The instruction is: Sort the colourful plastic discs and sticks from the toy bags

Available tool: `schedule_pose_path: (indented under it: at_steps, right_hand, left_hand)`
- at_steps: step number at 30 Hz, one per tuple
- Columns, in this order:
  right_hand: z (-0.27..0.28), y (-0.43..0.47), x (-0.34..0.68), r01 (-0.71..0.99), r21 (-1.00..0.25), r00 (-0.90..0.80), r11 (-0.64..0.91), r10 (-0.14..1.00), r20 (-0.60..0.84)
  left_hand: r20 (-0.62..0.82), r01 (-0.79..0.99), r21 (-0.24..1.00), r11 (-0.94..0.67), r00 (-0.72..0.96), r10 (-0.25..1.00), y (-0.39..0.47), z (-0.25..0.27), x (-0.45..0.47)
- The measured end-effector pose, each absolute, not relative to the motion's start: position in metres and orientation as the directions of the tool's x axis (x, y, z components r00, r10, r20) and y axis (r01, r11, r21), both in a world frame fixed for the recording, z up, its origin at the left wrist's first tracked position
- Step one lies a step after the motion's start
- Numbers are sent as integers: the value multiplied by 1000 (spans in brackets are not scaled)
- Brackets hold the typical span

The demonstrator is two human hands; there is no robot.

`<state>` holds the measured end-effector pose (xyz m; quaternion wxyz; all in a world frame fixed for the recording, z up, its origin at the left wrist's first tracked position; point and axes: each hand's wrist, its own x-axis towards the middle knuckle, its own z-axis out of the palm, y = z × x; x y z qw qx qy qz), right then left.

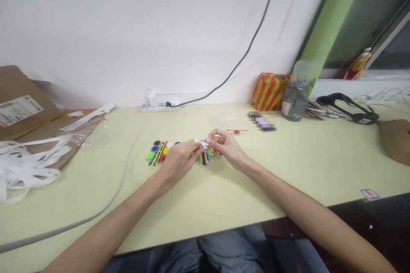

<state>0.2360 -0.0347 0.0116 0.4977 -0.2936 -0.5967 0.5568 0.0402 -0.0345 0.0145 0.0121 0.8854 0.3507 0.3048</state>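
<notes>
My left hand [179,157] and my right hand [228,148] meet above the table, fingertips pinched around a small white piece [202,143]. Its exact shape is too small and too covered to make out. Left of my left hand lie round plastic discs, among them a black one [156,143] and a light green one [150,155], beside a row of thin coloured arrows [158,153]. More thin coloured strips [204,158] lie under my fingers, partly hidden. Beyond my right hand rests a red arrow with a round centre [237,132].
A grey cable [120,185] crosses the table at left, near white strips [28,166] and cardboard [28,98]. Along the wall are a power strip [160,107], a striped bag [268,91], a grey container [293,100], a phone [264,123] and a black headband-like object [352,108].
</notes>
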Motion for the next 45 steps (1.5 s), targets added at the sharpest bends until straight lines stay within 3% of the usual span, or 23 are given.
schedule_pose_path:
  at_steps: [8, 13, 16, 22, 31, 35, 40, 43, 45]
  right_hand:
    - [8, -31, 240, -248, -964, -401, 98, 895, 194]
    - [8, -33, 241, -251, -964, -467, 84, 862, 197]
    - [9, -36, 241, -226, -967, -487, 117, 846, 216]
    - [13, -38, 241, -146, -976, -493, 159, 844, 211]
    - [16, -41, 237, -103, -950, -456, 295, 835, 309]
    - [27, -48, 237, 66, -844, -359, 531, 802, 477]
    - [35, -37, 251, 247, -715, -396, 655, 741, 542]
    - [35, -18, 284, 508, -581, -297, 636, 762, 575]
    - [32, -6, 312, 743, -449, -268, 497, 834, 482]
  left_hand:
    - [497, 577, 278, -768, 598, 629, -40, 19, 42]
    - [501, 569, 157, -807, 658, 562, -43, 21, 40]
    - [531, 541, 84, -837, 687, 497, -44, 20, 40]
    - [556, 506, 150, -849, 667, 496, -44, 15, 40]
    - [568, 521, 85, -849, 675, 471, -41, 11, 37]
    - [560, 551, 201, -810, 614, 556, -40, 19, 40]
    - [514, 581, 267, -769, 589, 623, -37, 22, 37]
    - [513, 614, 271, -741, 559, 651, -35, 24, 32]
    - [538, 633, 272, -725, 525, 660, -35, 26, 30]
